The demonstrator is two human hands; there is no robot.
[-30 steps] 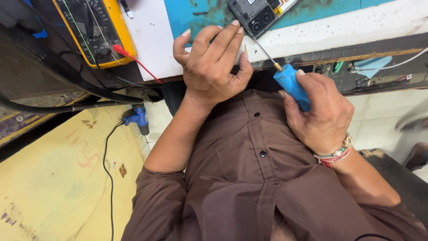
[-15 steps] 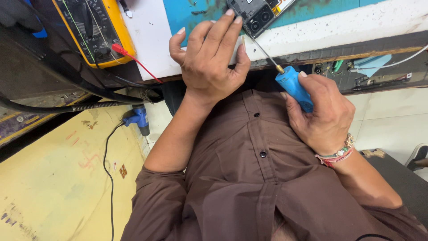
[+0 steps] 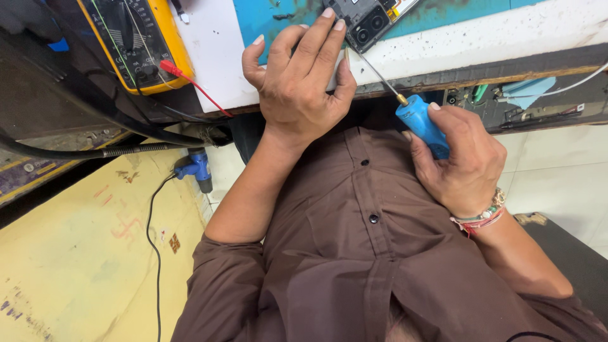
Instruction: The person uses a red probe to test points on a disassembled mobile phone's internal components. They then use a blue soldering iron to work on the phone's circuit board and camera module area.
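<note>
My left hand [image 3: 297, 88] lies palm down at the near edge of the worktop [image 3: 481, 44], fingers [image 3: 320, 38] stretched almost flat and only slightly spread, their tips pressing on the opened phone [image 3: 367, 22] at about one o'clock from my wrist. It grips nothing; it only holds the phone down. The phone lies on a teal mat [image 3: 272, 19], its dark back and camera cluster facing up.

My right hand [image 3: 459, 158], at four o'clock from the left, is closed around the blue handle of a screwdriver [image 3: 418, 123]. Its thin shaft runs toward eleven o'clock and ends at the phone's near edge, just beside my left fingertips.

At nine o'clock from the left hand sits a yellow multimeter [image 3: 136, 44] with a red probe lead [image 3: 190, 79] plugged in.
</note>
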